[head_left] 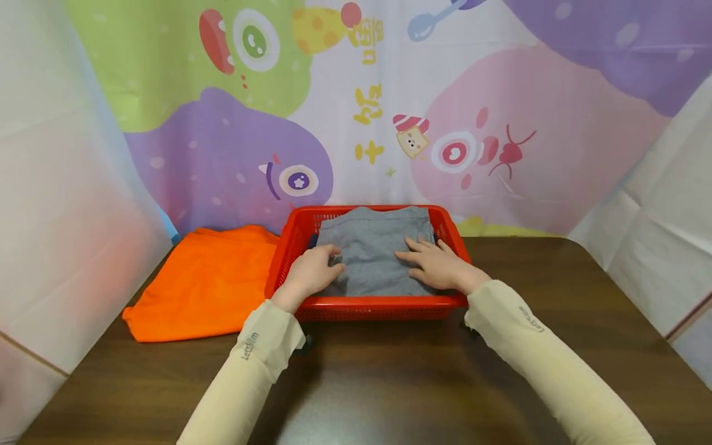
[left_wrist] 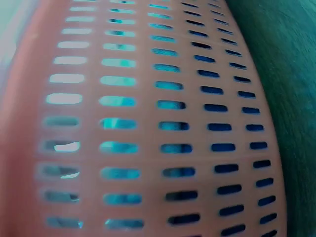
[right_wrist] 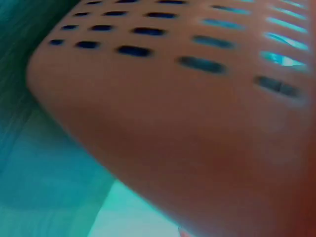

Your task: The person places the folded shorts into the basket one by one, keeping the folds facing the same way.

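Note:
A folded grey cloth [head_left: 369, 253] lies inside a red plastic basket [head_left: 367, 303]. The left hand [head_left: 313, 271] reaches over the basket's front left edge, its slightly bent fingers at the cloth's left side. Spread flat on the cloth's right part is the right hand [head_left: 436, 262]. Both wrist views are filled by the slotted basket wall [left_wrist: 148, 113], [right_wrist: 148, 108] at close range, and neither shows a hand.
An orange cloth [head_left: 208, 284] lies on the brown table [head_left: 378, 383], left of the basket and close against it. Behind the table hangs a printed curtain [head_left: 378, 123], with pale sheets [head_left: 50, 185] at the sides.

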A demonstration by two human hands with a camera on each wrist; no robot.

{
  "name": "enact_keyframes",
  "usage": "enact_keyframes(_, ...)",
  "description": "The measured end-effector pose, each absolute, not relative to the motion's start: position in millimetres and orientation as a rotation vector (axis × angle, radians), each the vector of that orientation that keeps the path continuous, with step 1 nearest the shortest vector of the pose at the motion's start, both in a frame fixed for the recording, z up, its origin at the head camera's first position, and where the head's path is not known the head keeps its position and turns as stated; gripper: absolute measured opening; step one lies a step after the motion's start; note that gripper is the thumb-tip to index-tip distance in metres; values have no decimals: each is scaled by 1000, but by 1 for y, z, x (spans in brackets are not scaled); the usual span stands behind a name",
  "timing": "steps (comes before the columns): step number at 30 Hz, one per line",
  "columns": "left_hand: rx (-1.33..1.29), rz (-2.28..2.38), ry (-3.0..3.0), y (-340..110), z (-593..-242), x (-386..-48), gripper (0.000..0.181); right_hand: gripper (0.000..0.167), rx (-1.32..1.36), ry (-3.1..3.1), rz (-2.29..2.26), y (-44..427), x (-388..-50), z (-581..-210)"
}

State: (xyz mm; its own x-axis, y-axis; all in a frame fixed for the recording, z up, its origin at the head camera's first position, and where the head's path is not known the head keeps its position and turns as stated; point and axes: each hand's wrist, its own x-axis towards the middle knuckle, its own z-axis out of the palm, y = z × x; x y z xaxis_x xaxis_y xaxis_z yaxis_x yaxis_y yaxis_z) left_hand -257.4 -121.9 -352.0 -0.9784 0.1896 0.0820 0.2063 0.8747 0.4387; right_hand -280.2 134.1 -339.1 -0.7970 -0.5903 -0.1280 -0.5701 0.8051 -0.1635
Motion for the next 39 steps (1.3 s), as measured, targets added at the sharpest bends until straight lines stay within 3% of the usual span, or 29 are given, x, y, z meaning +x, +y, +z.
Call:
enact_keyframes(11,-219,-1108,-2660,-129,-350,-227,23,34,-908,2792,-529,134,-251,-335)
enact_keyframes(28,-205,-1207,-2535,-135,-353,-209,17,33,-806,3003,-848,127,-217,-350)
enact_keyframes(39,-87,-1188,-2411,-155,-338,-199,18,33,-923,2988,-1078,110,-194,-344)
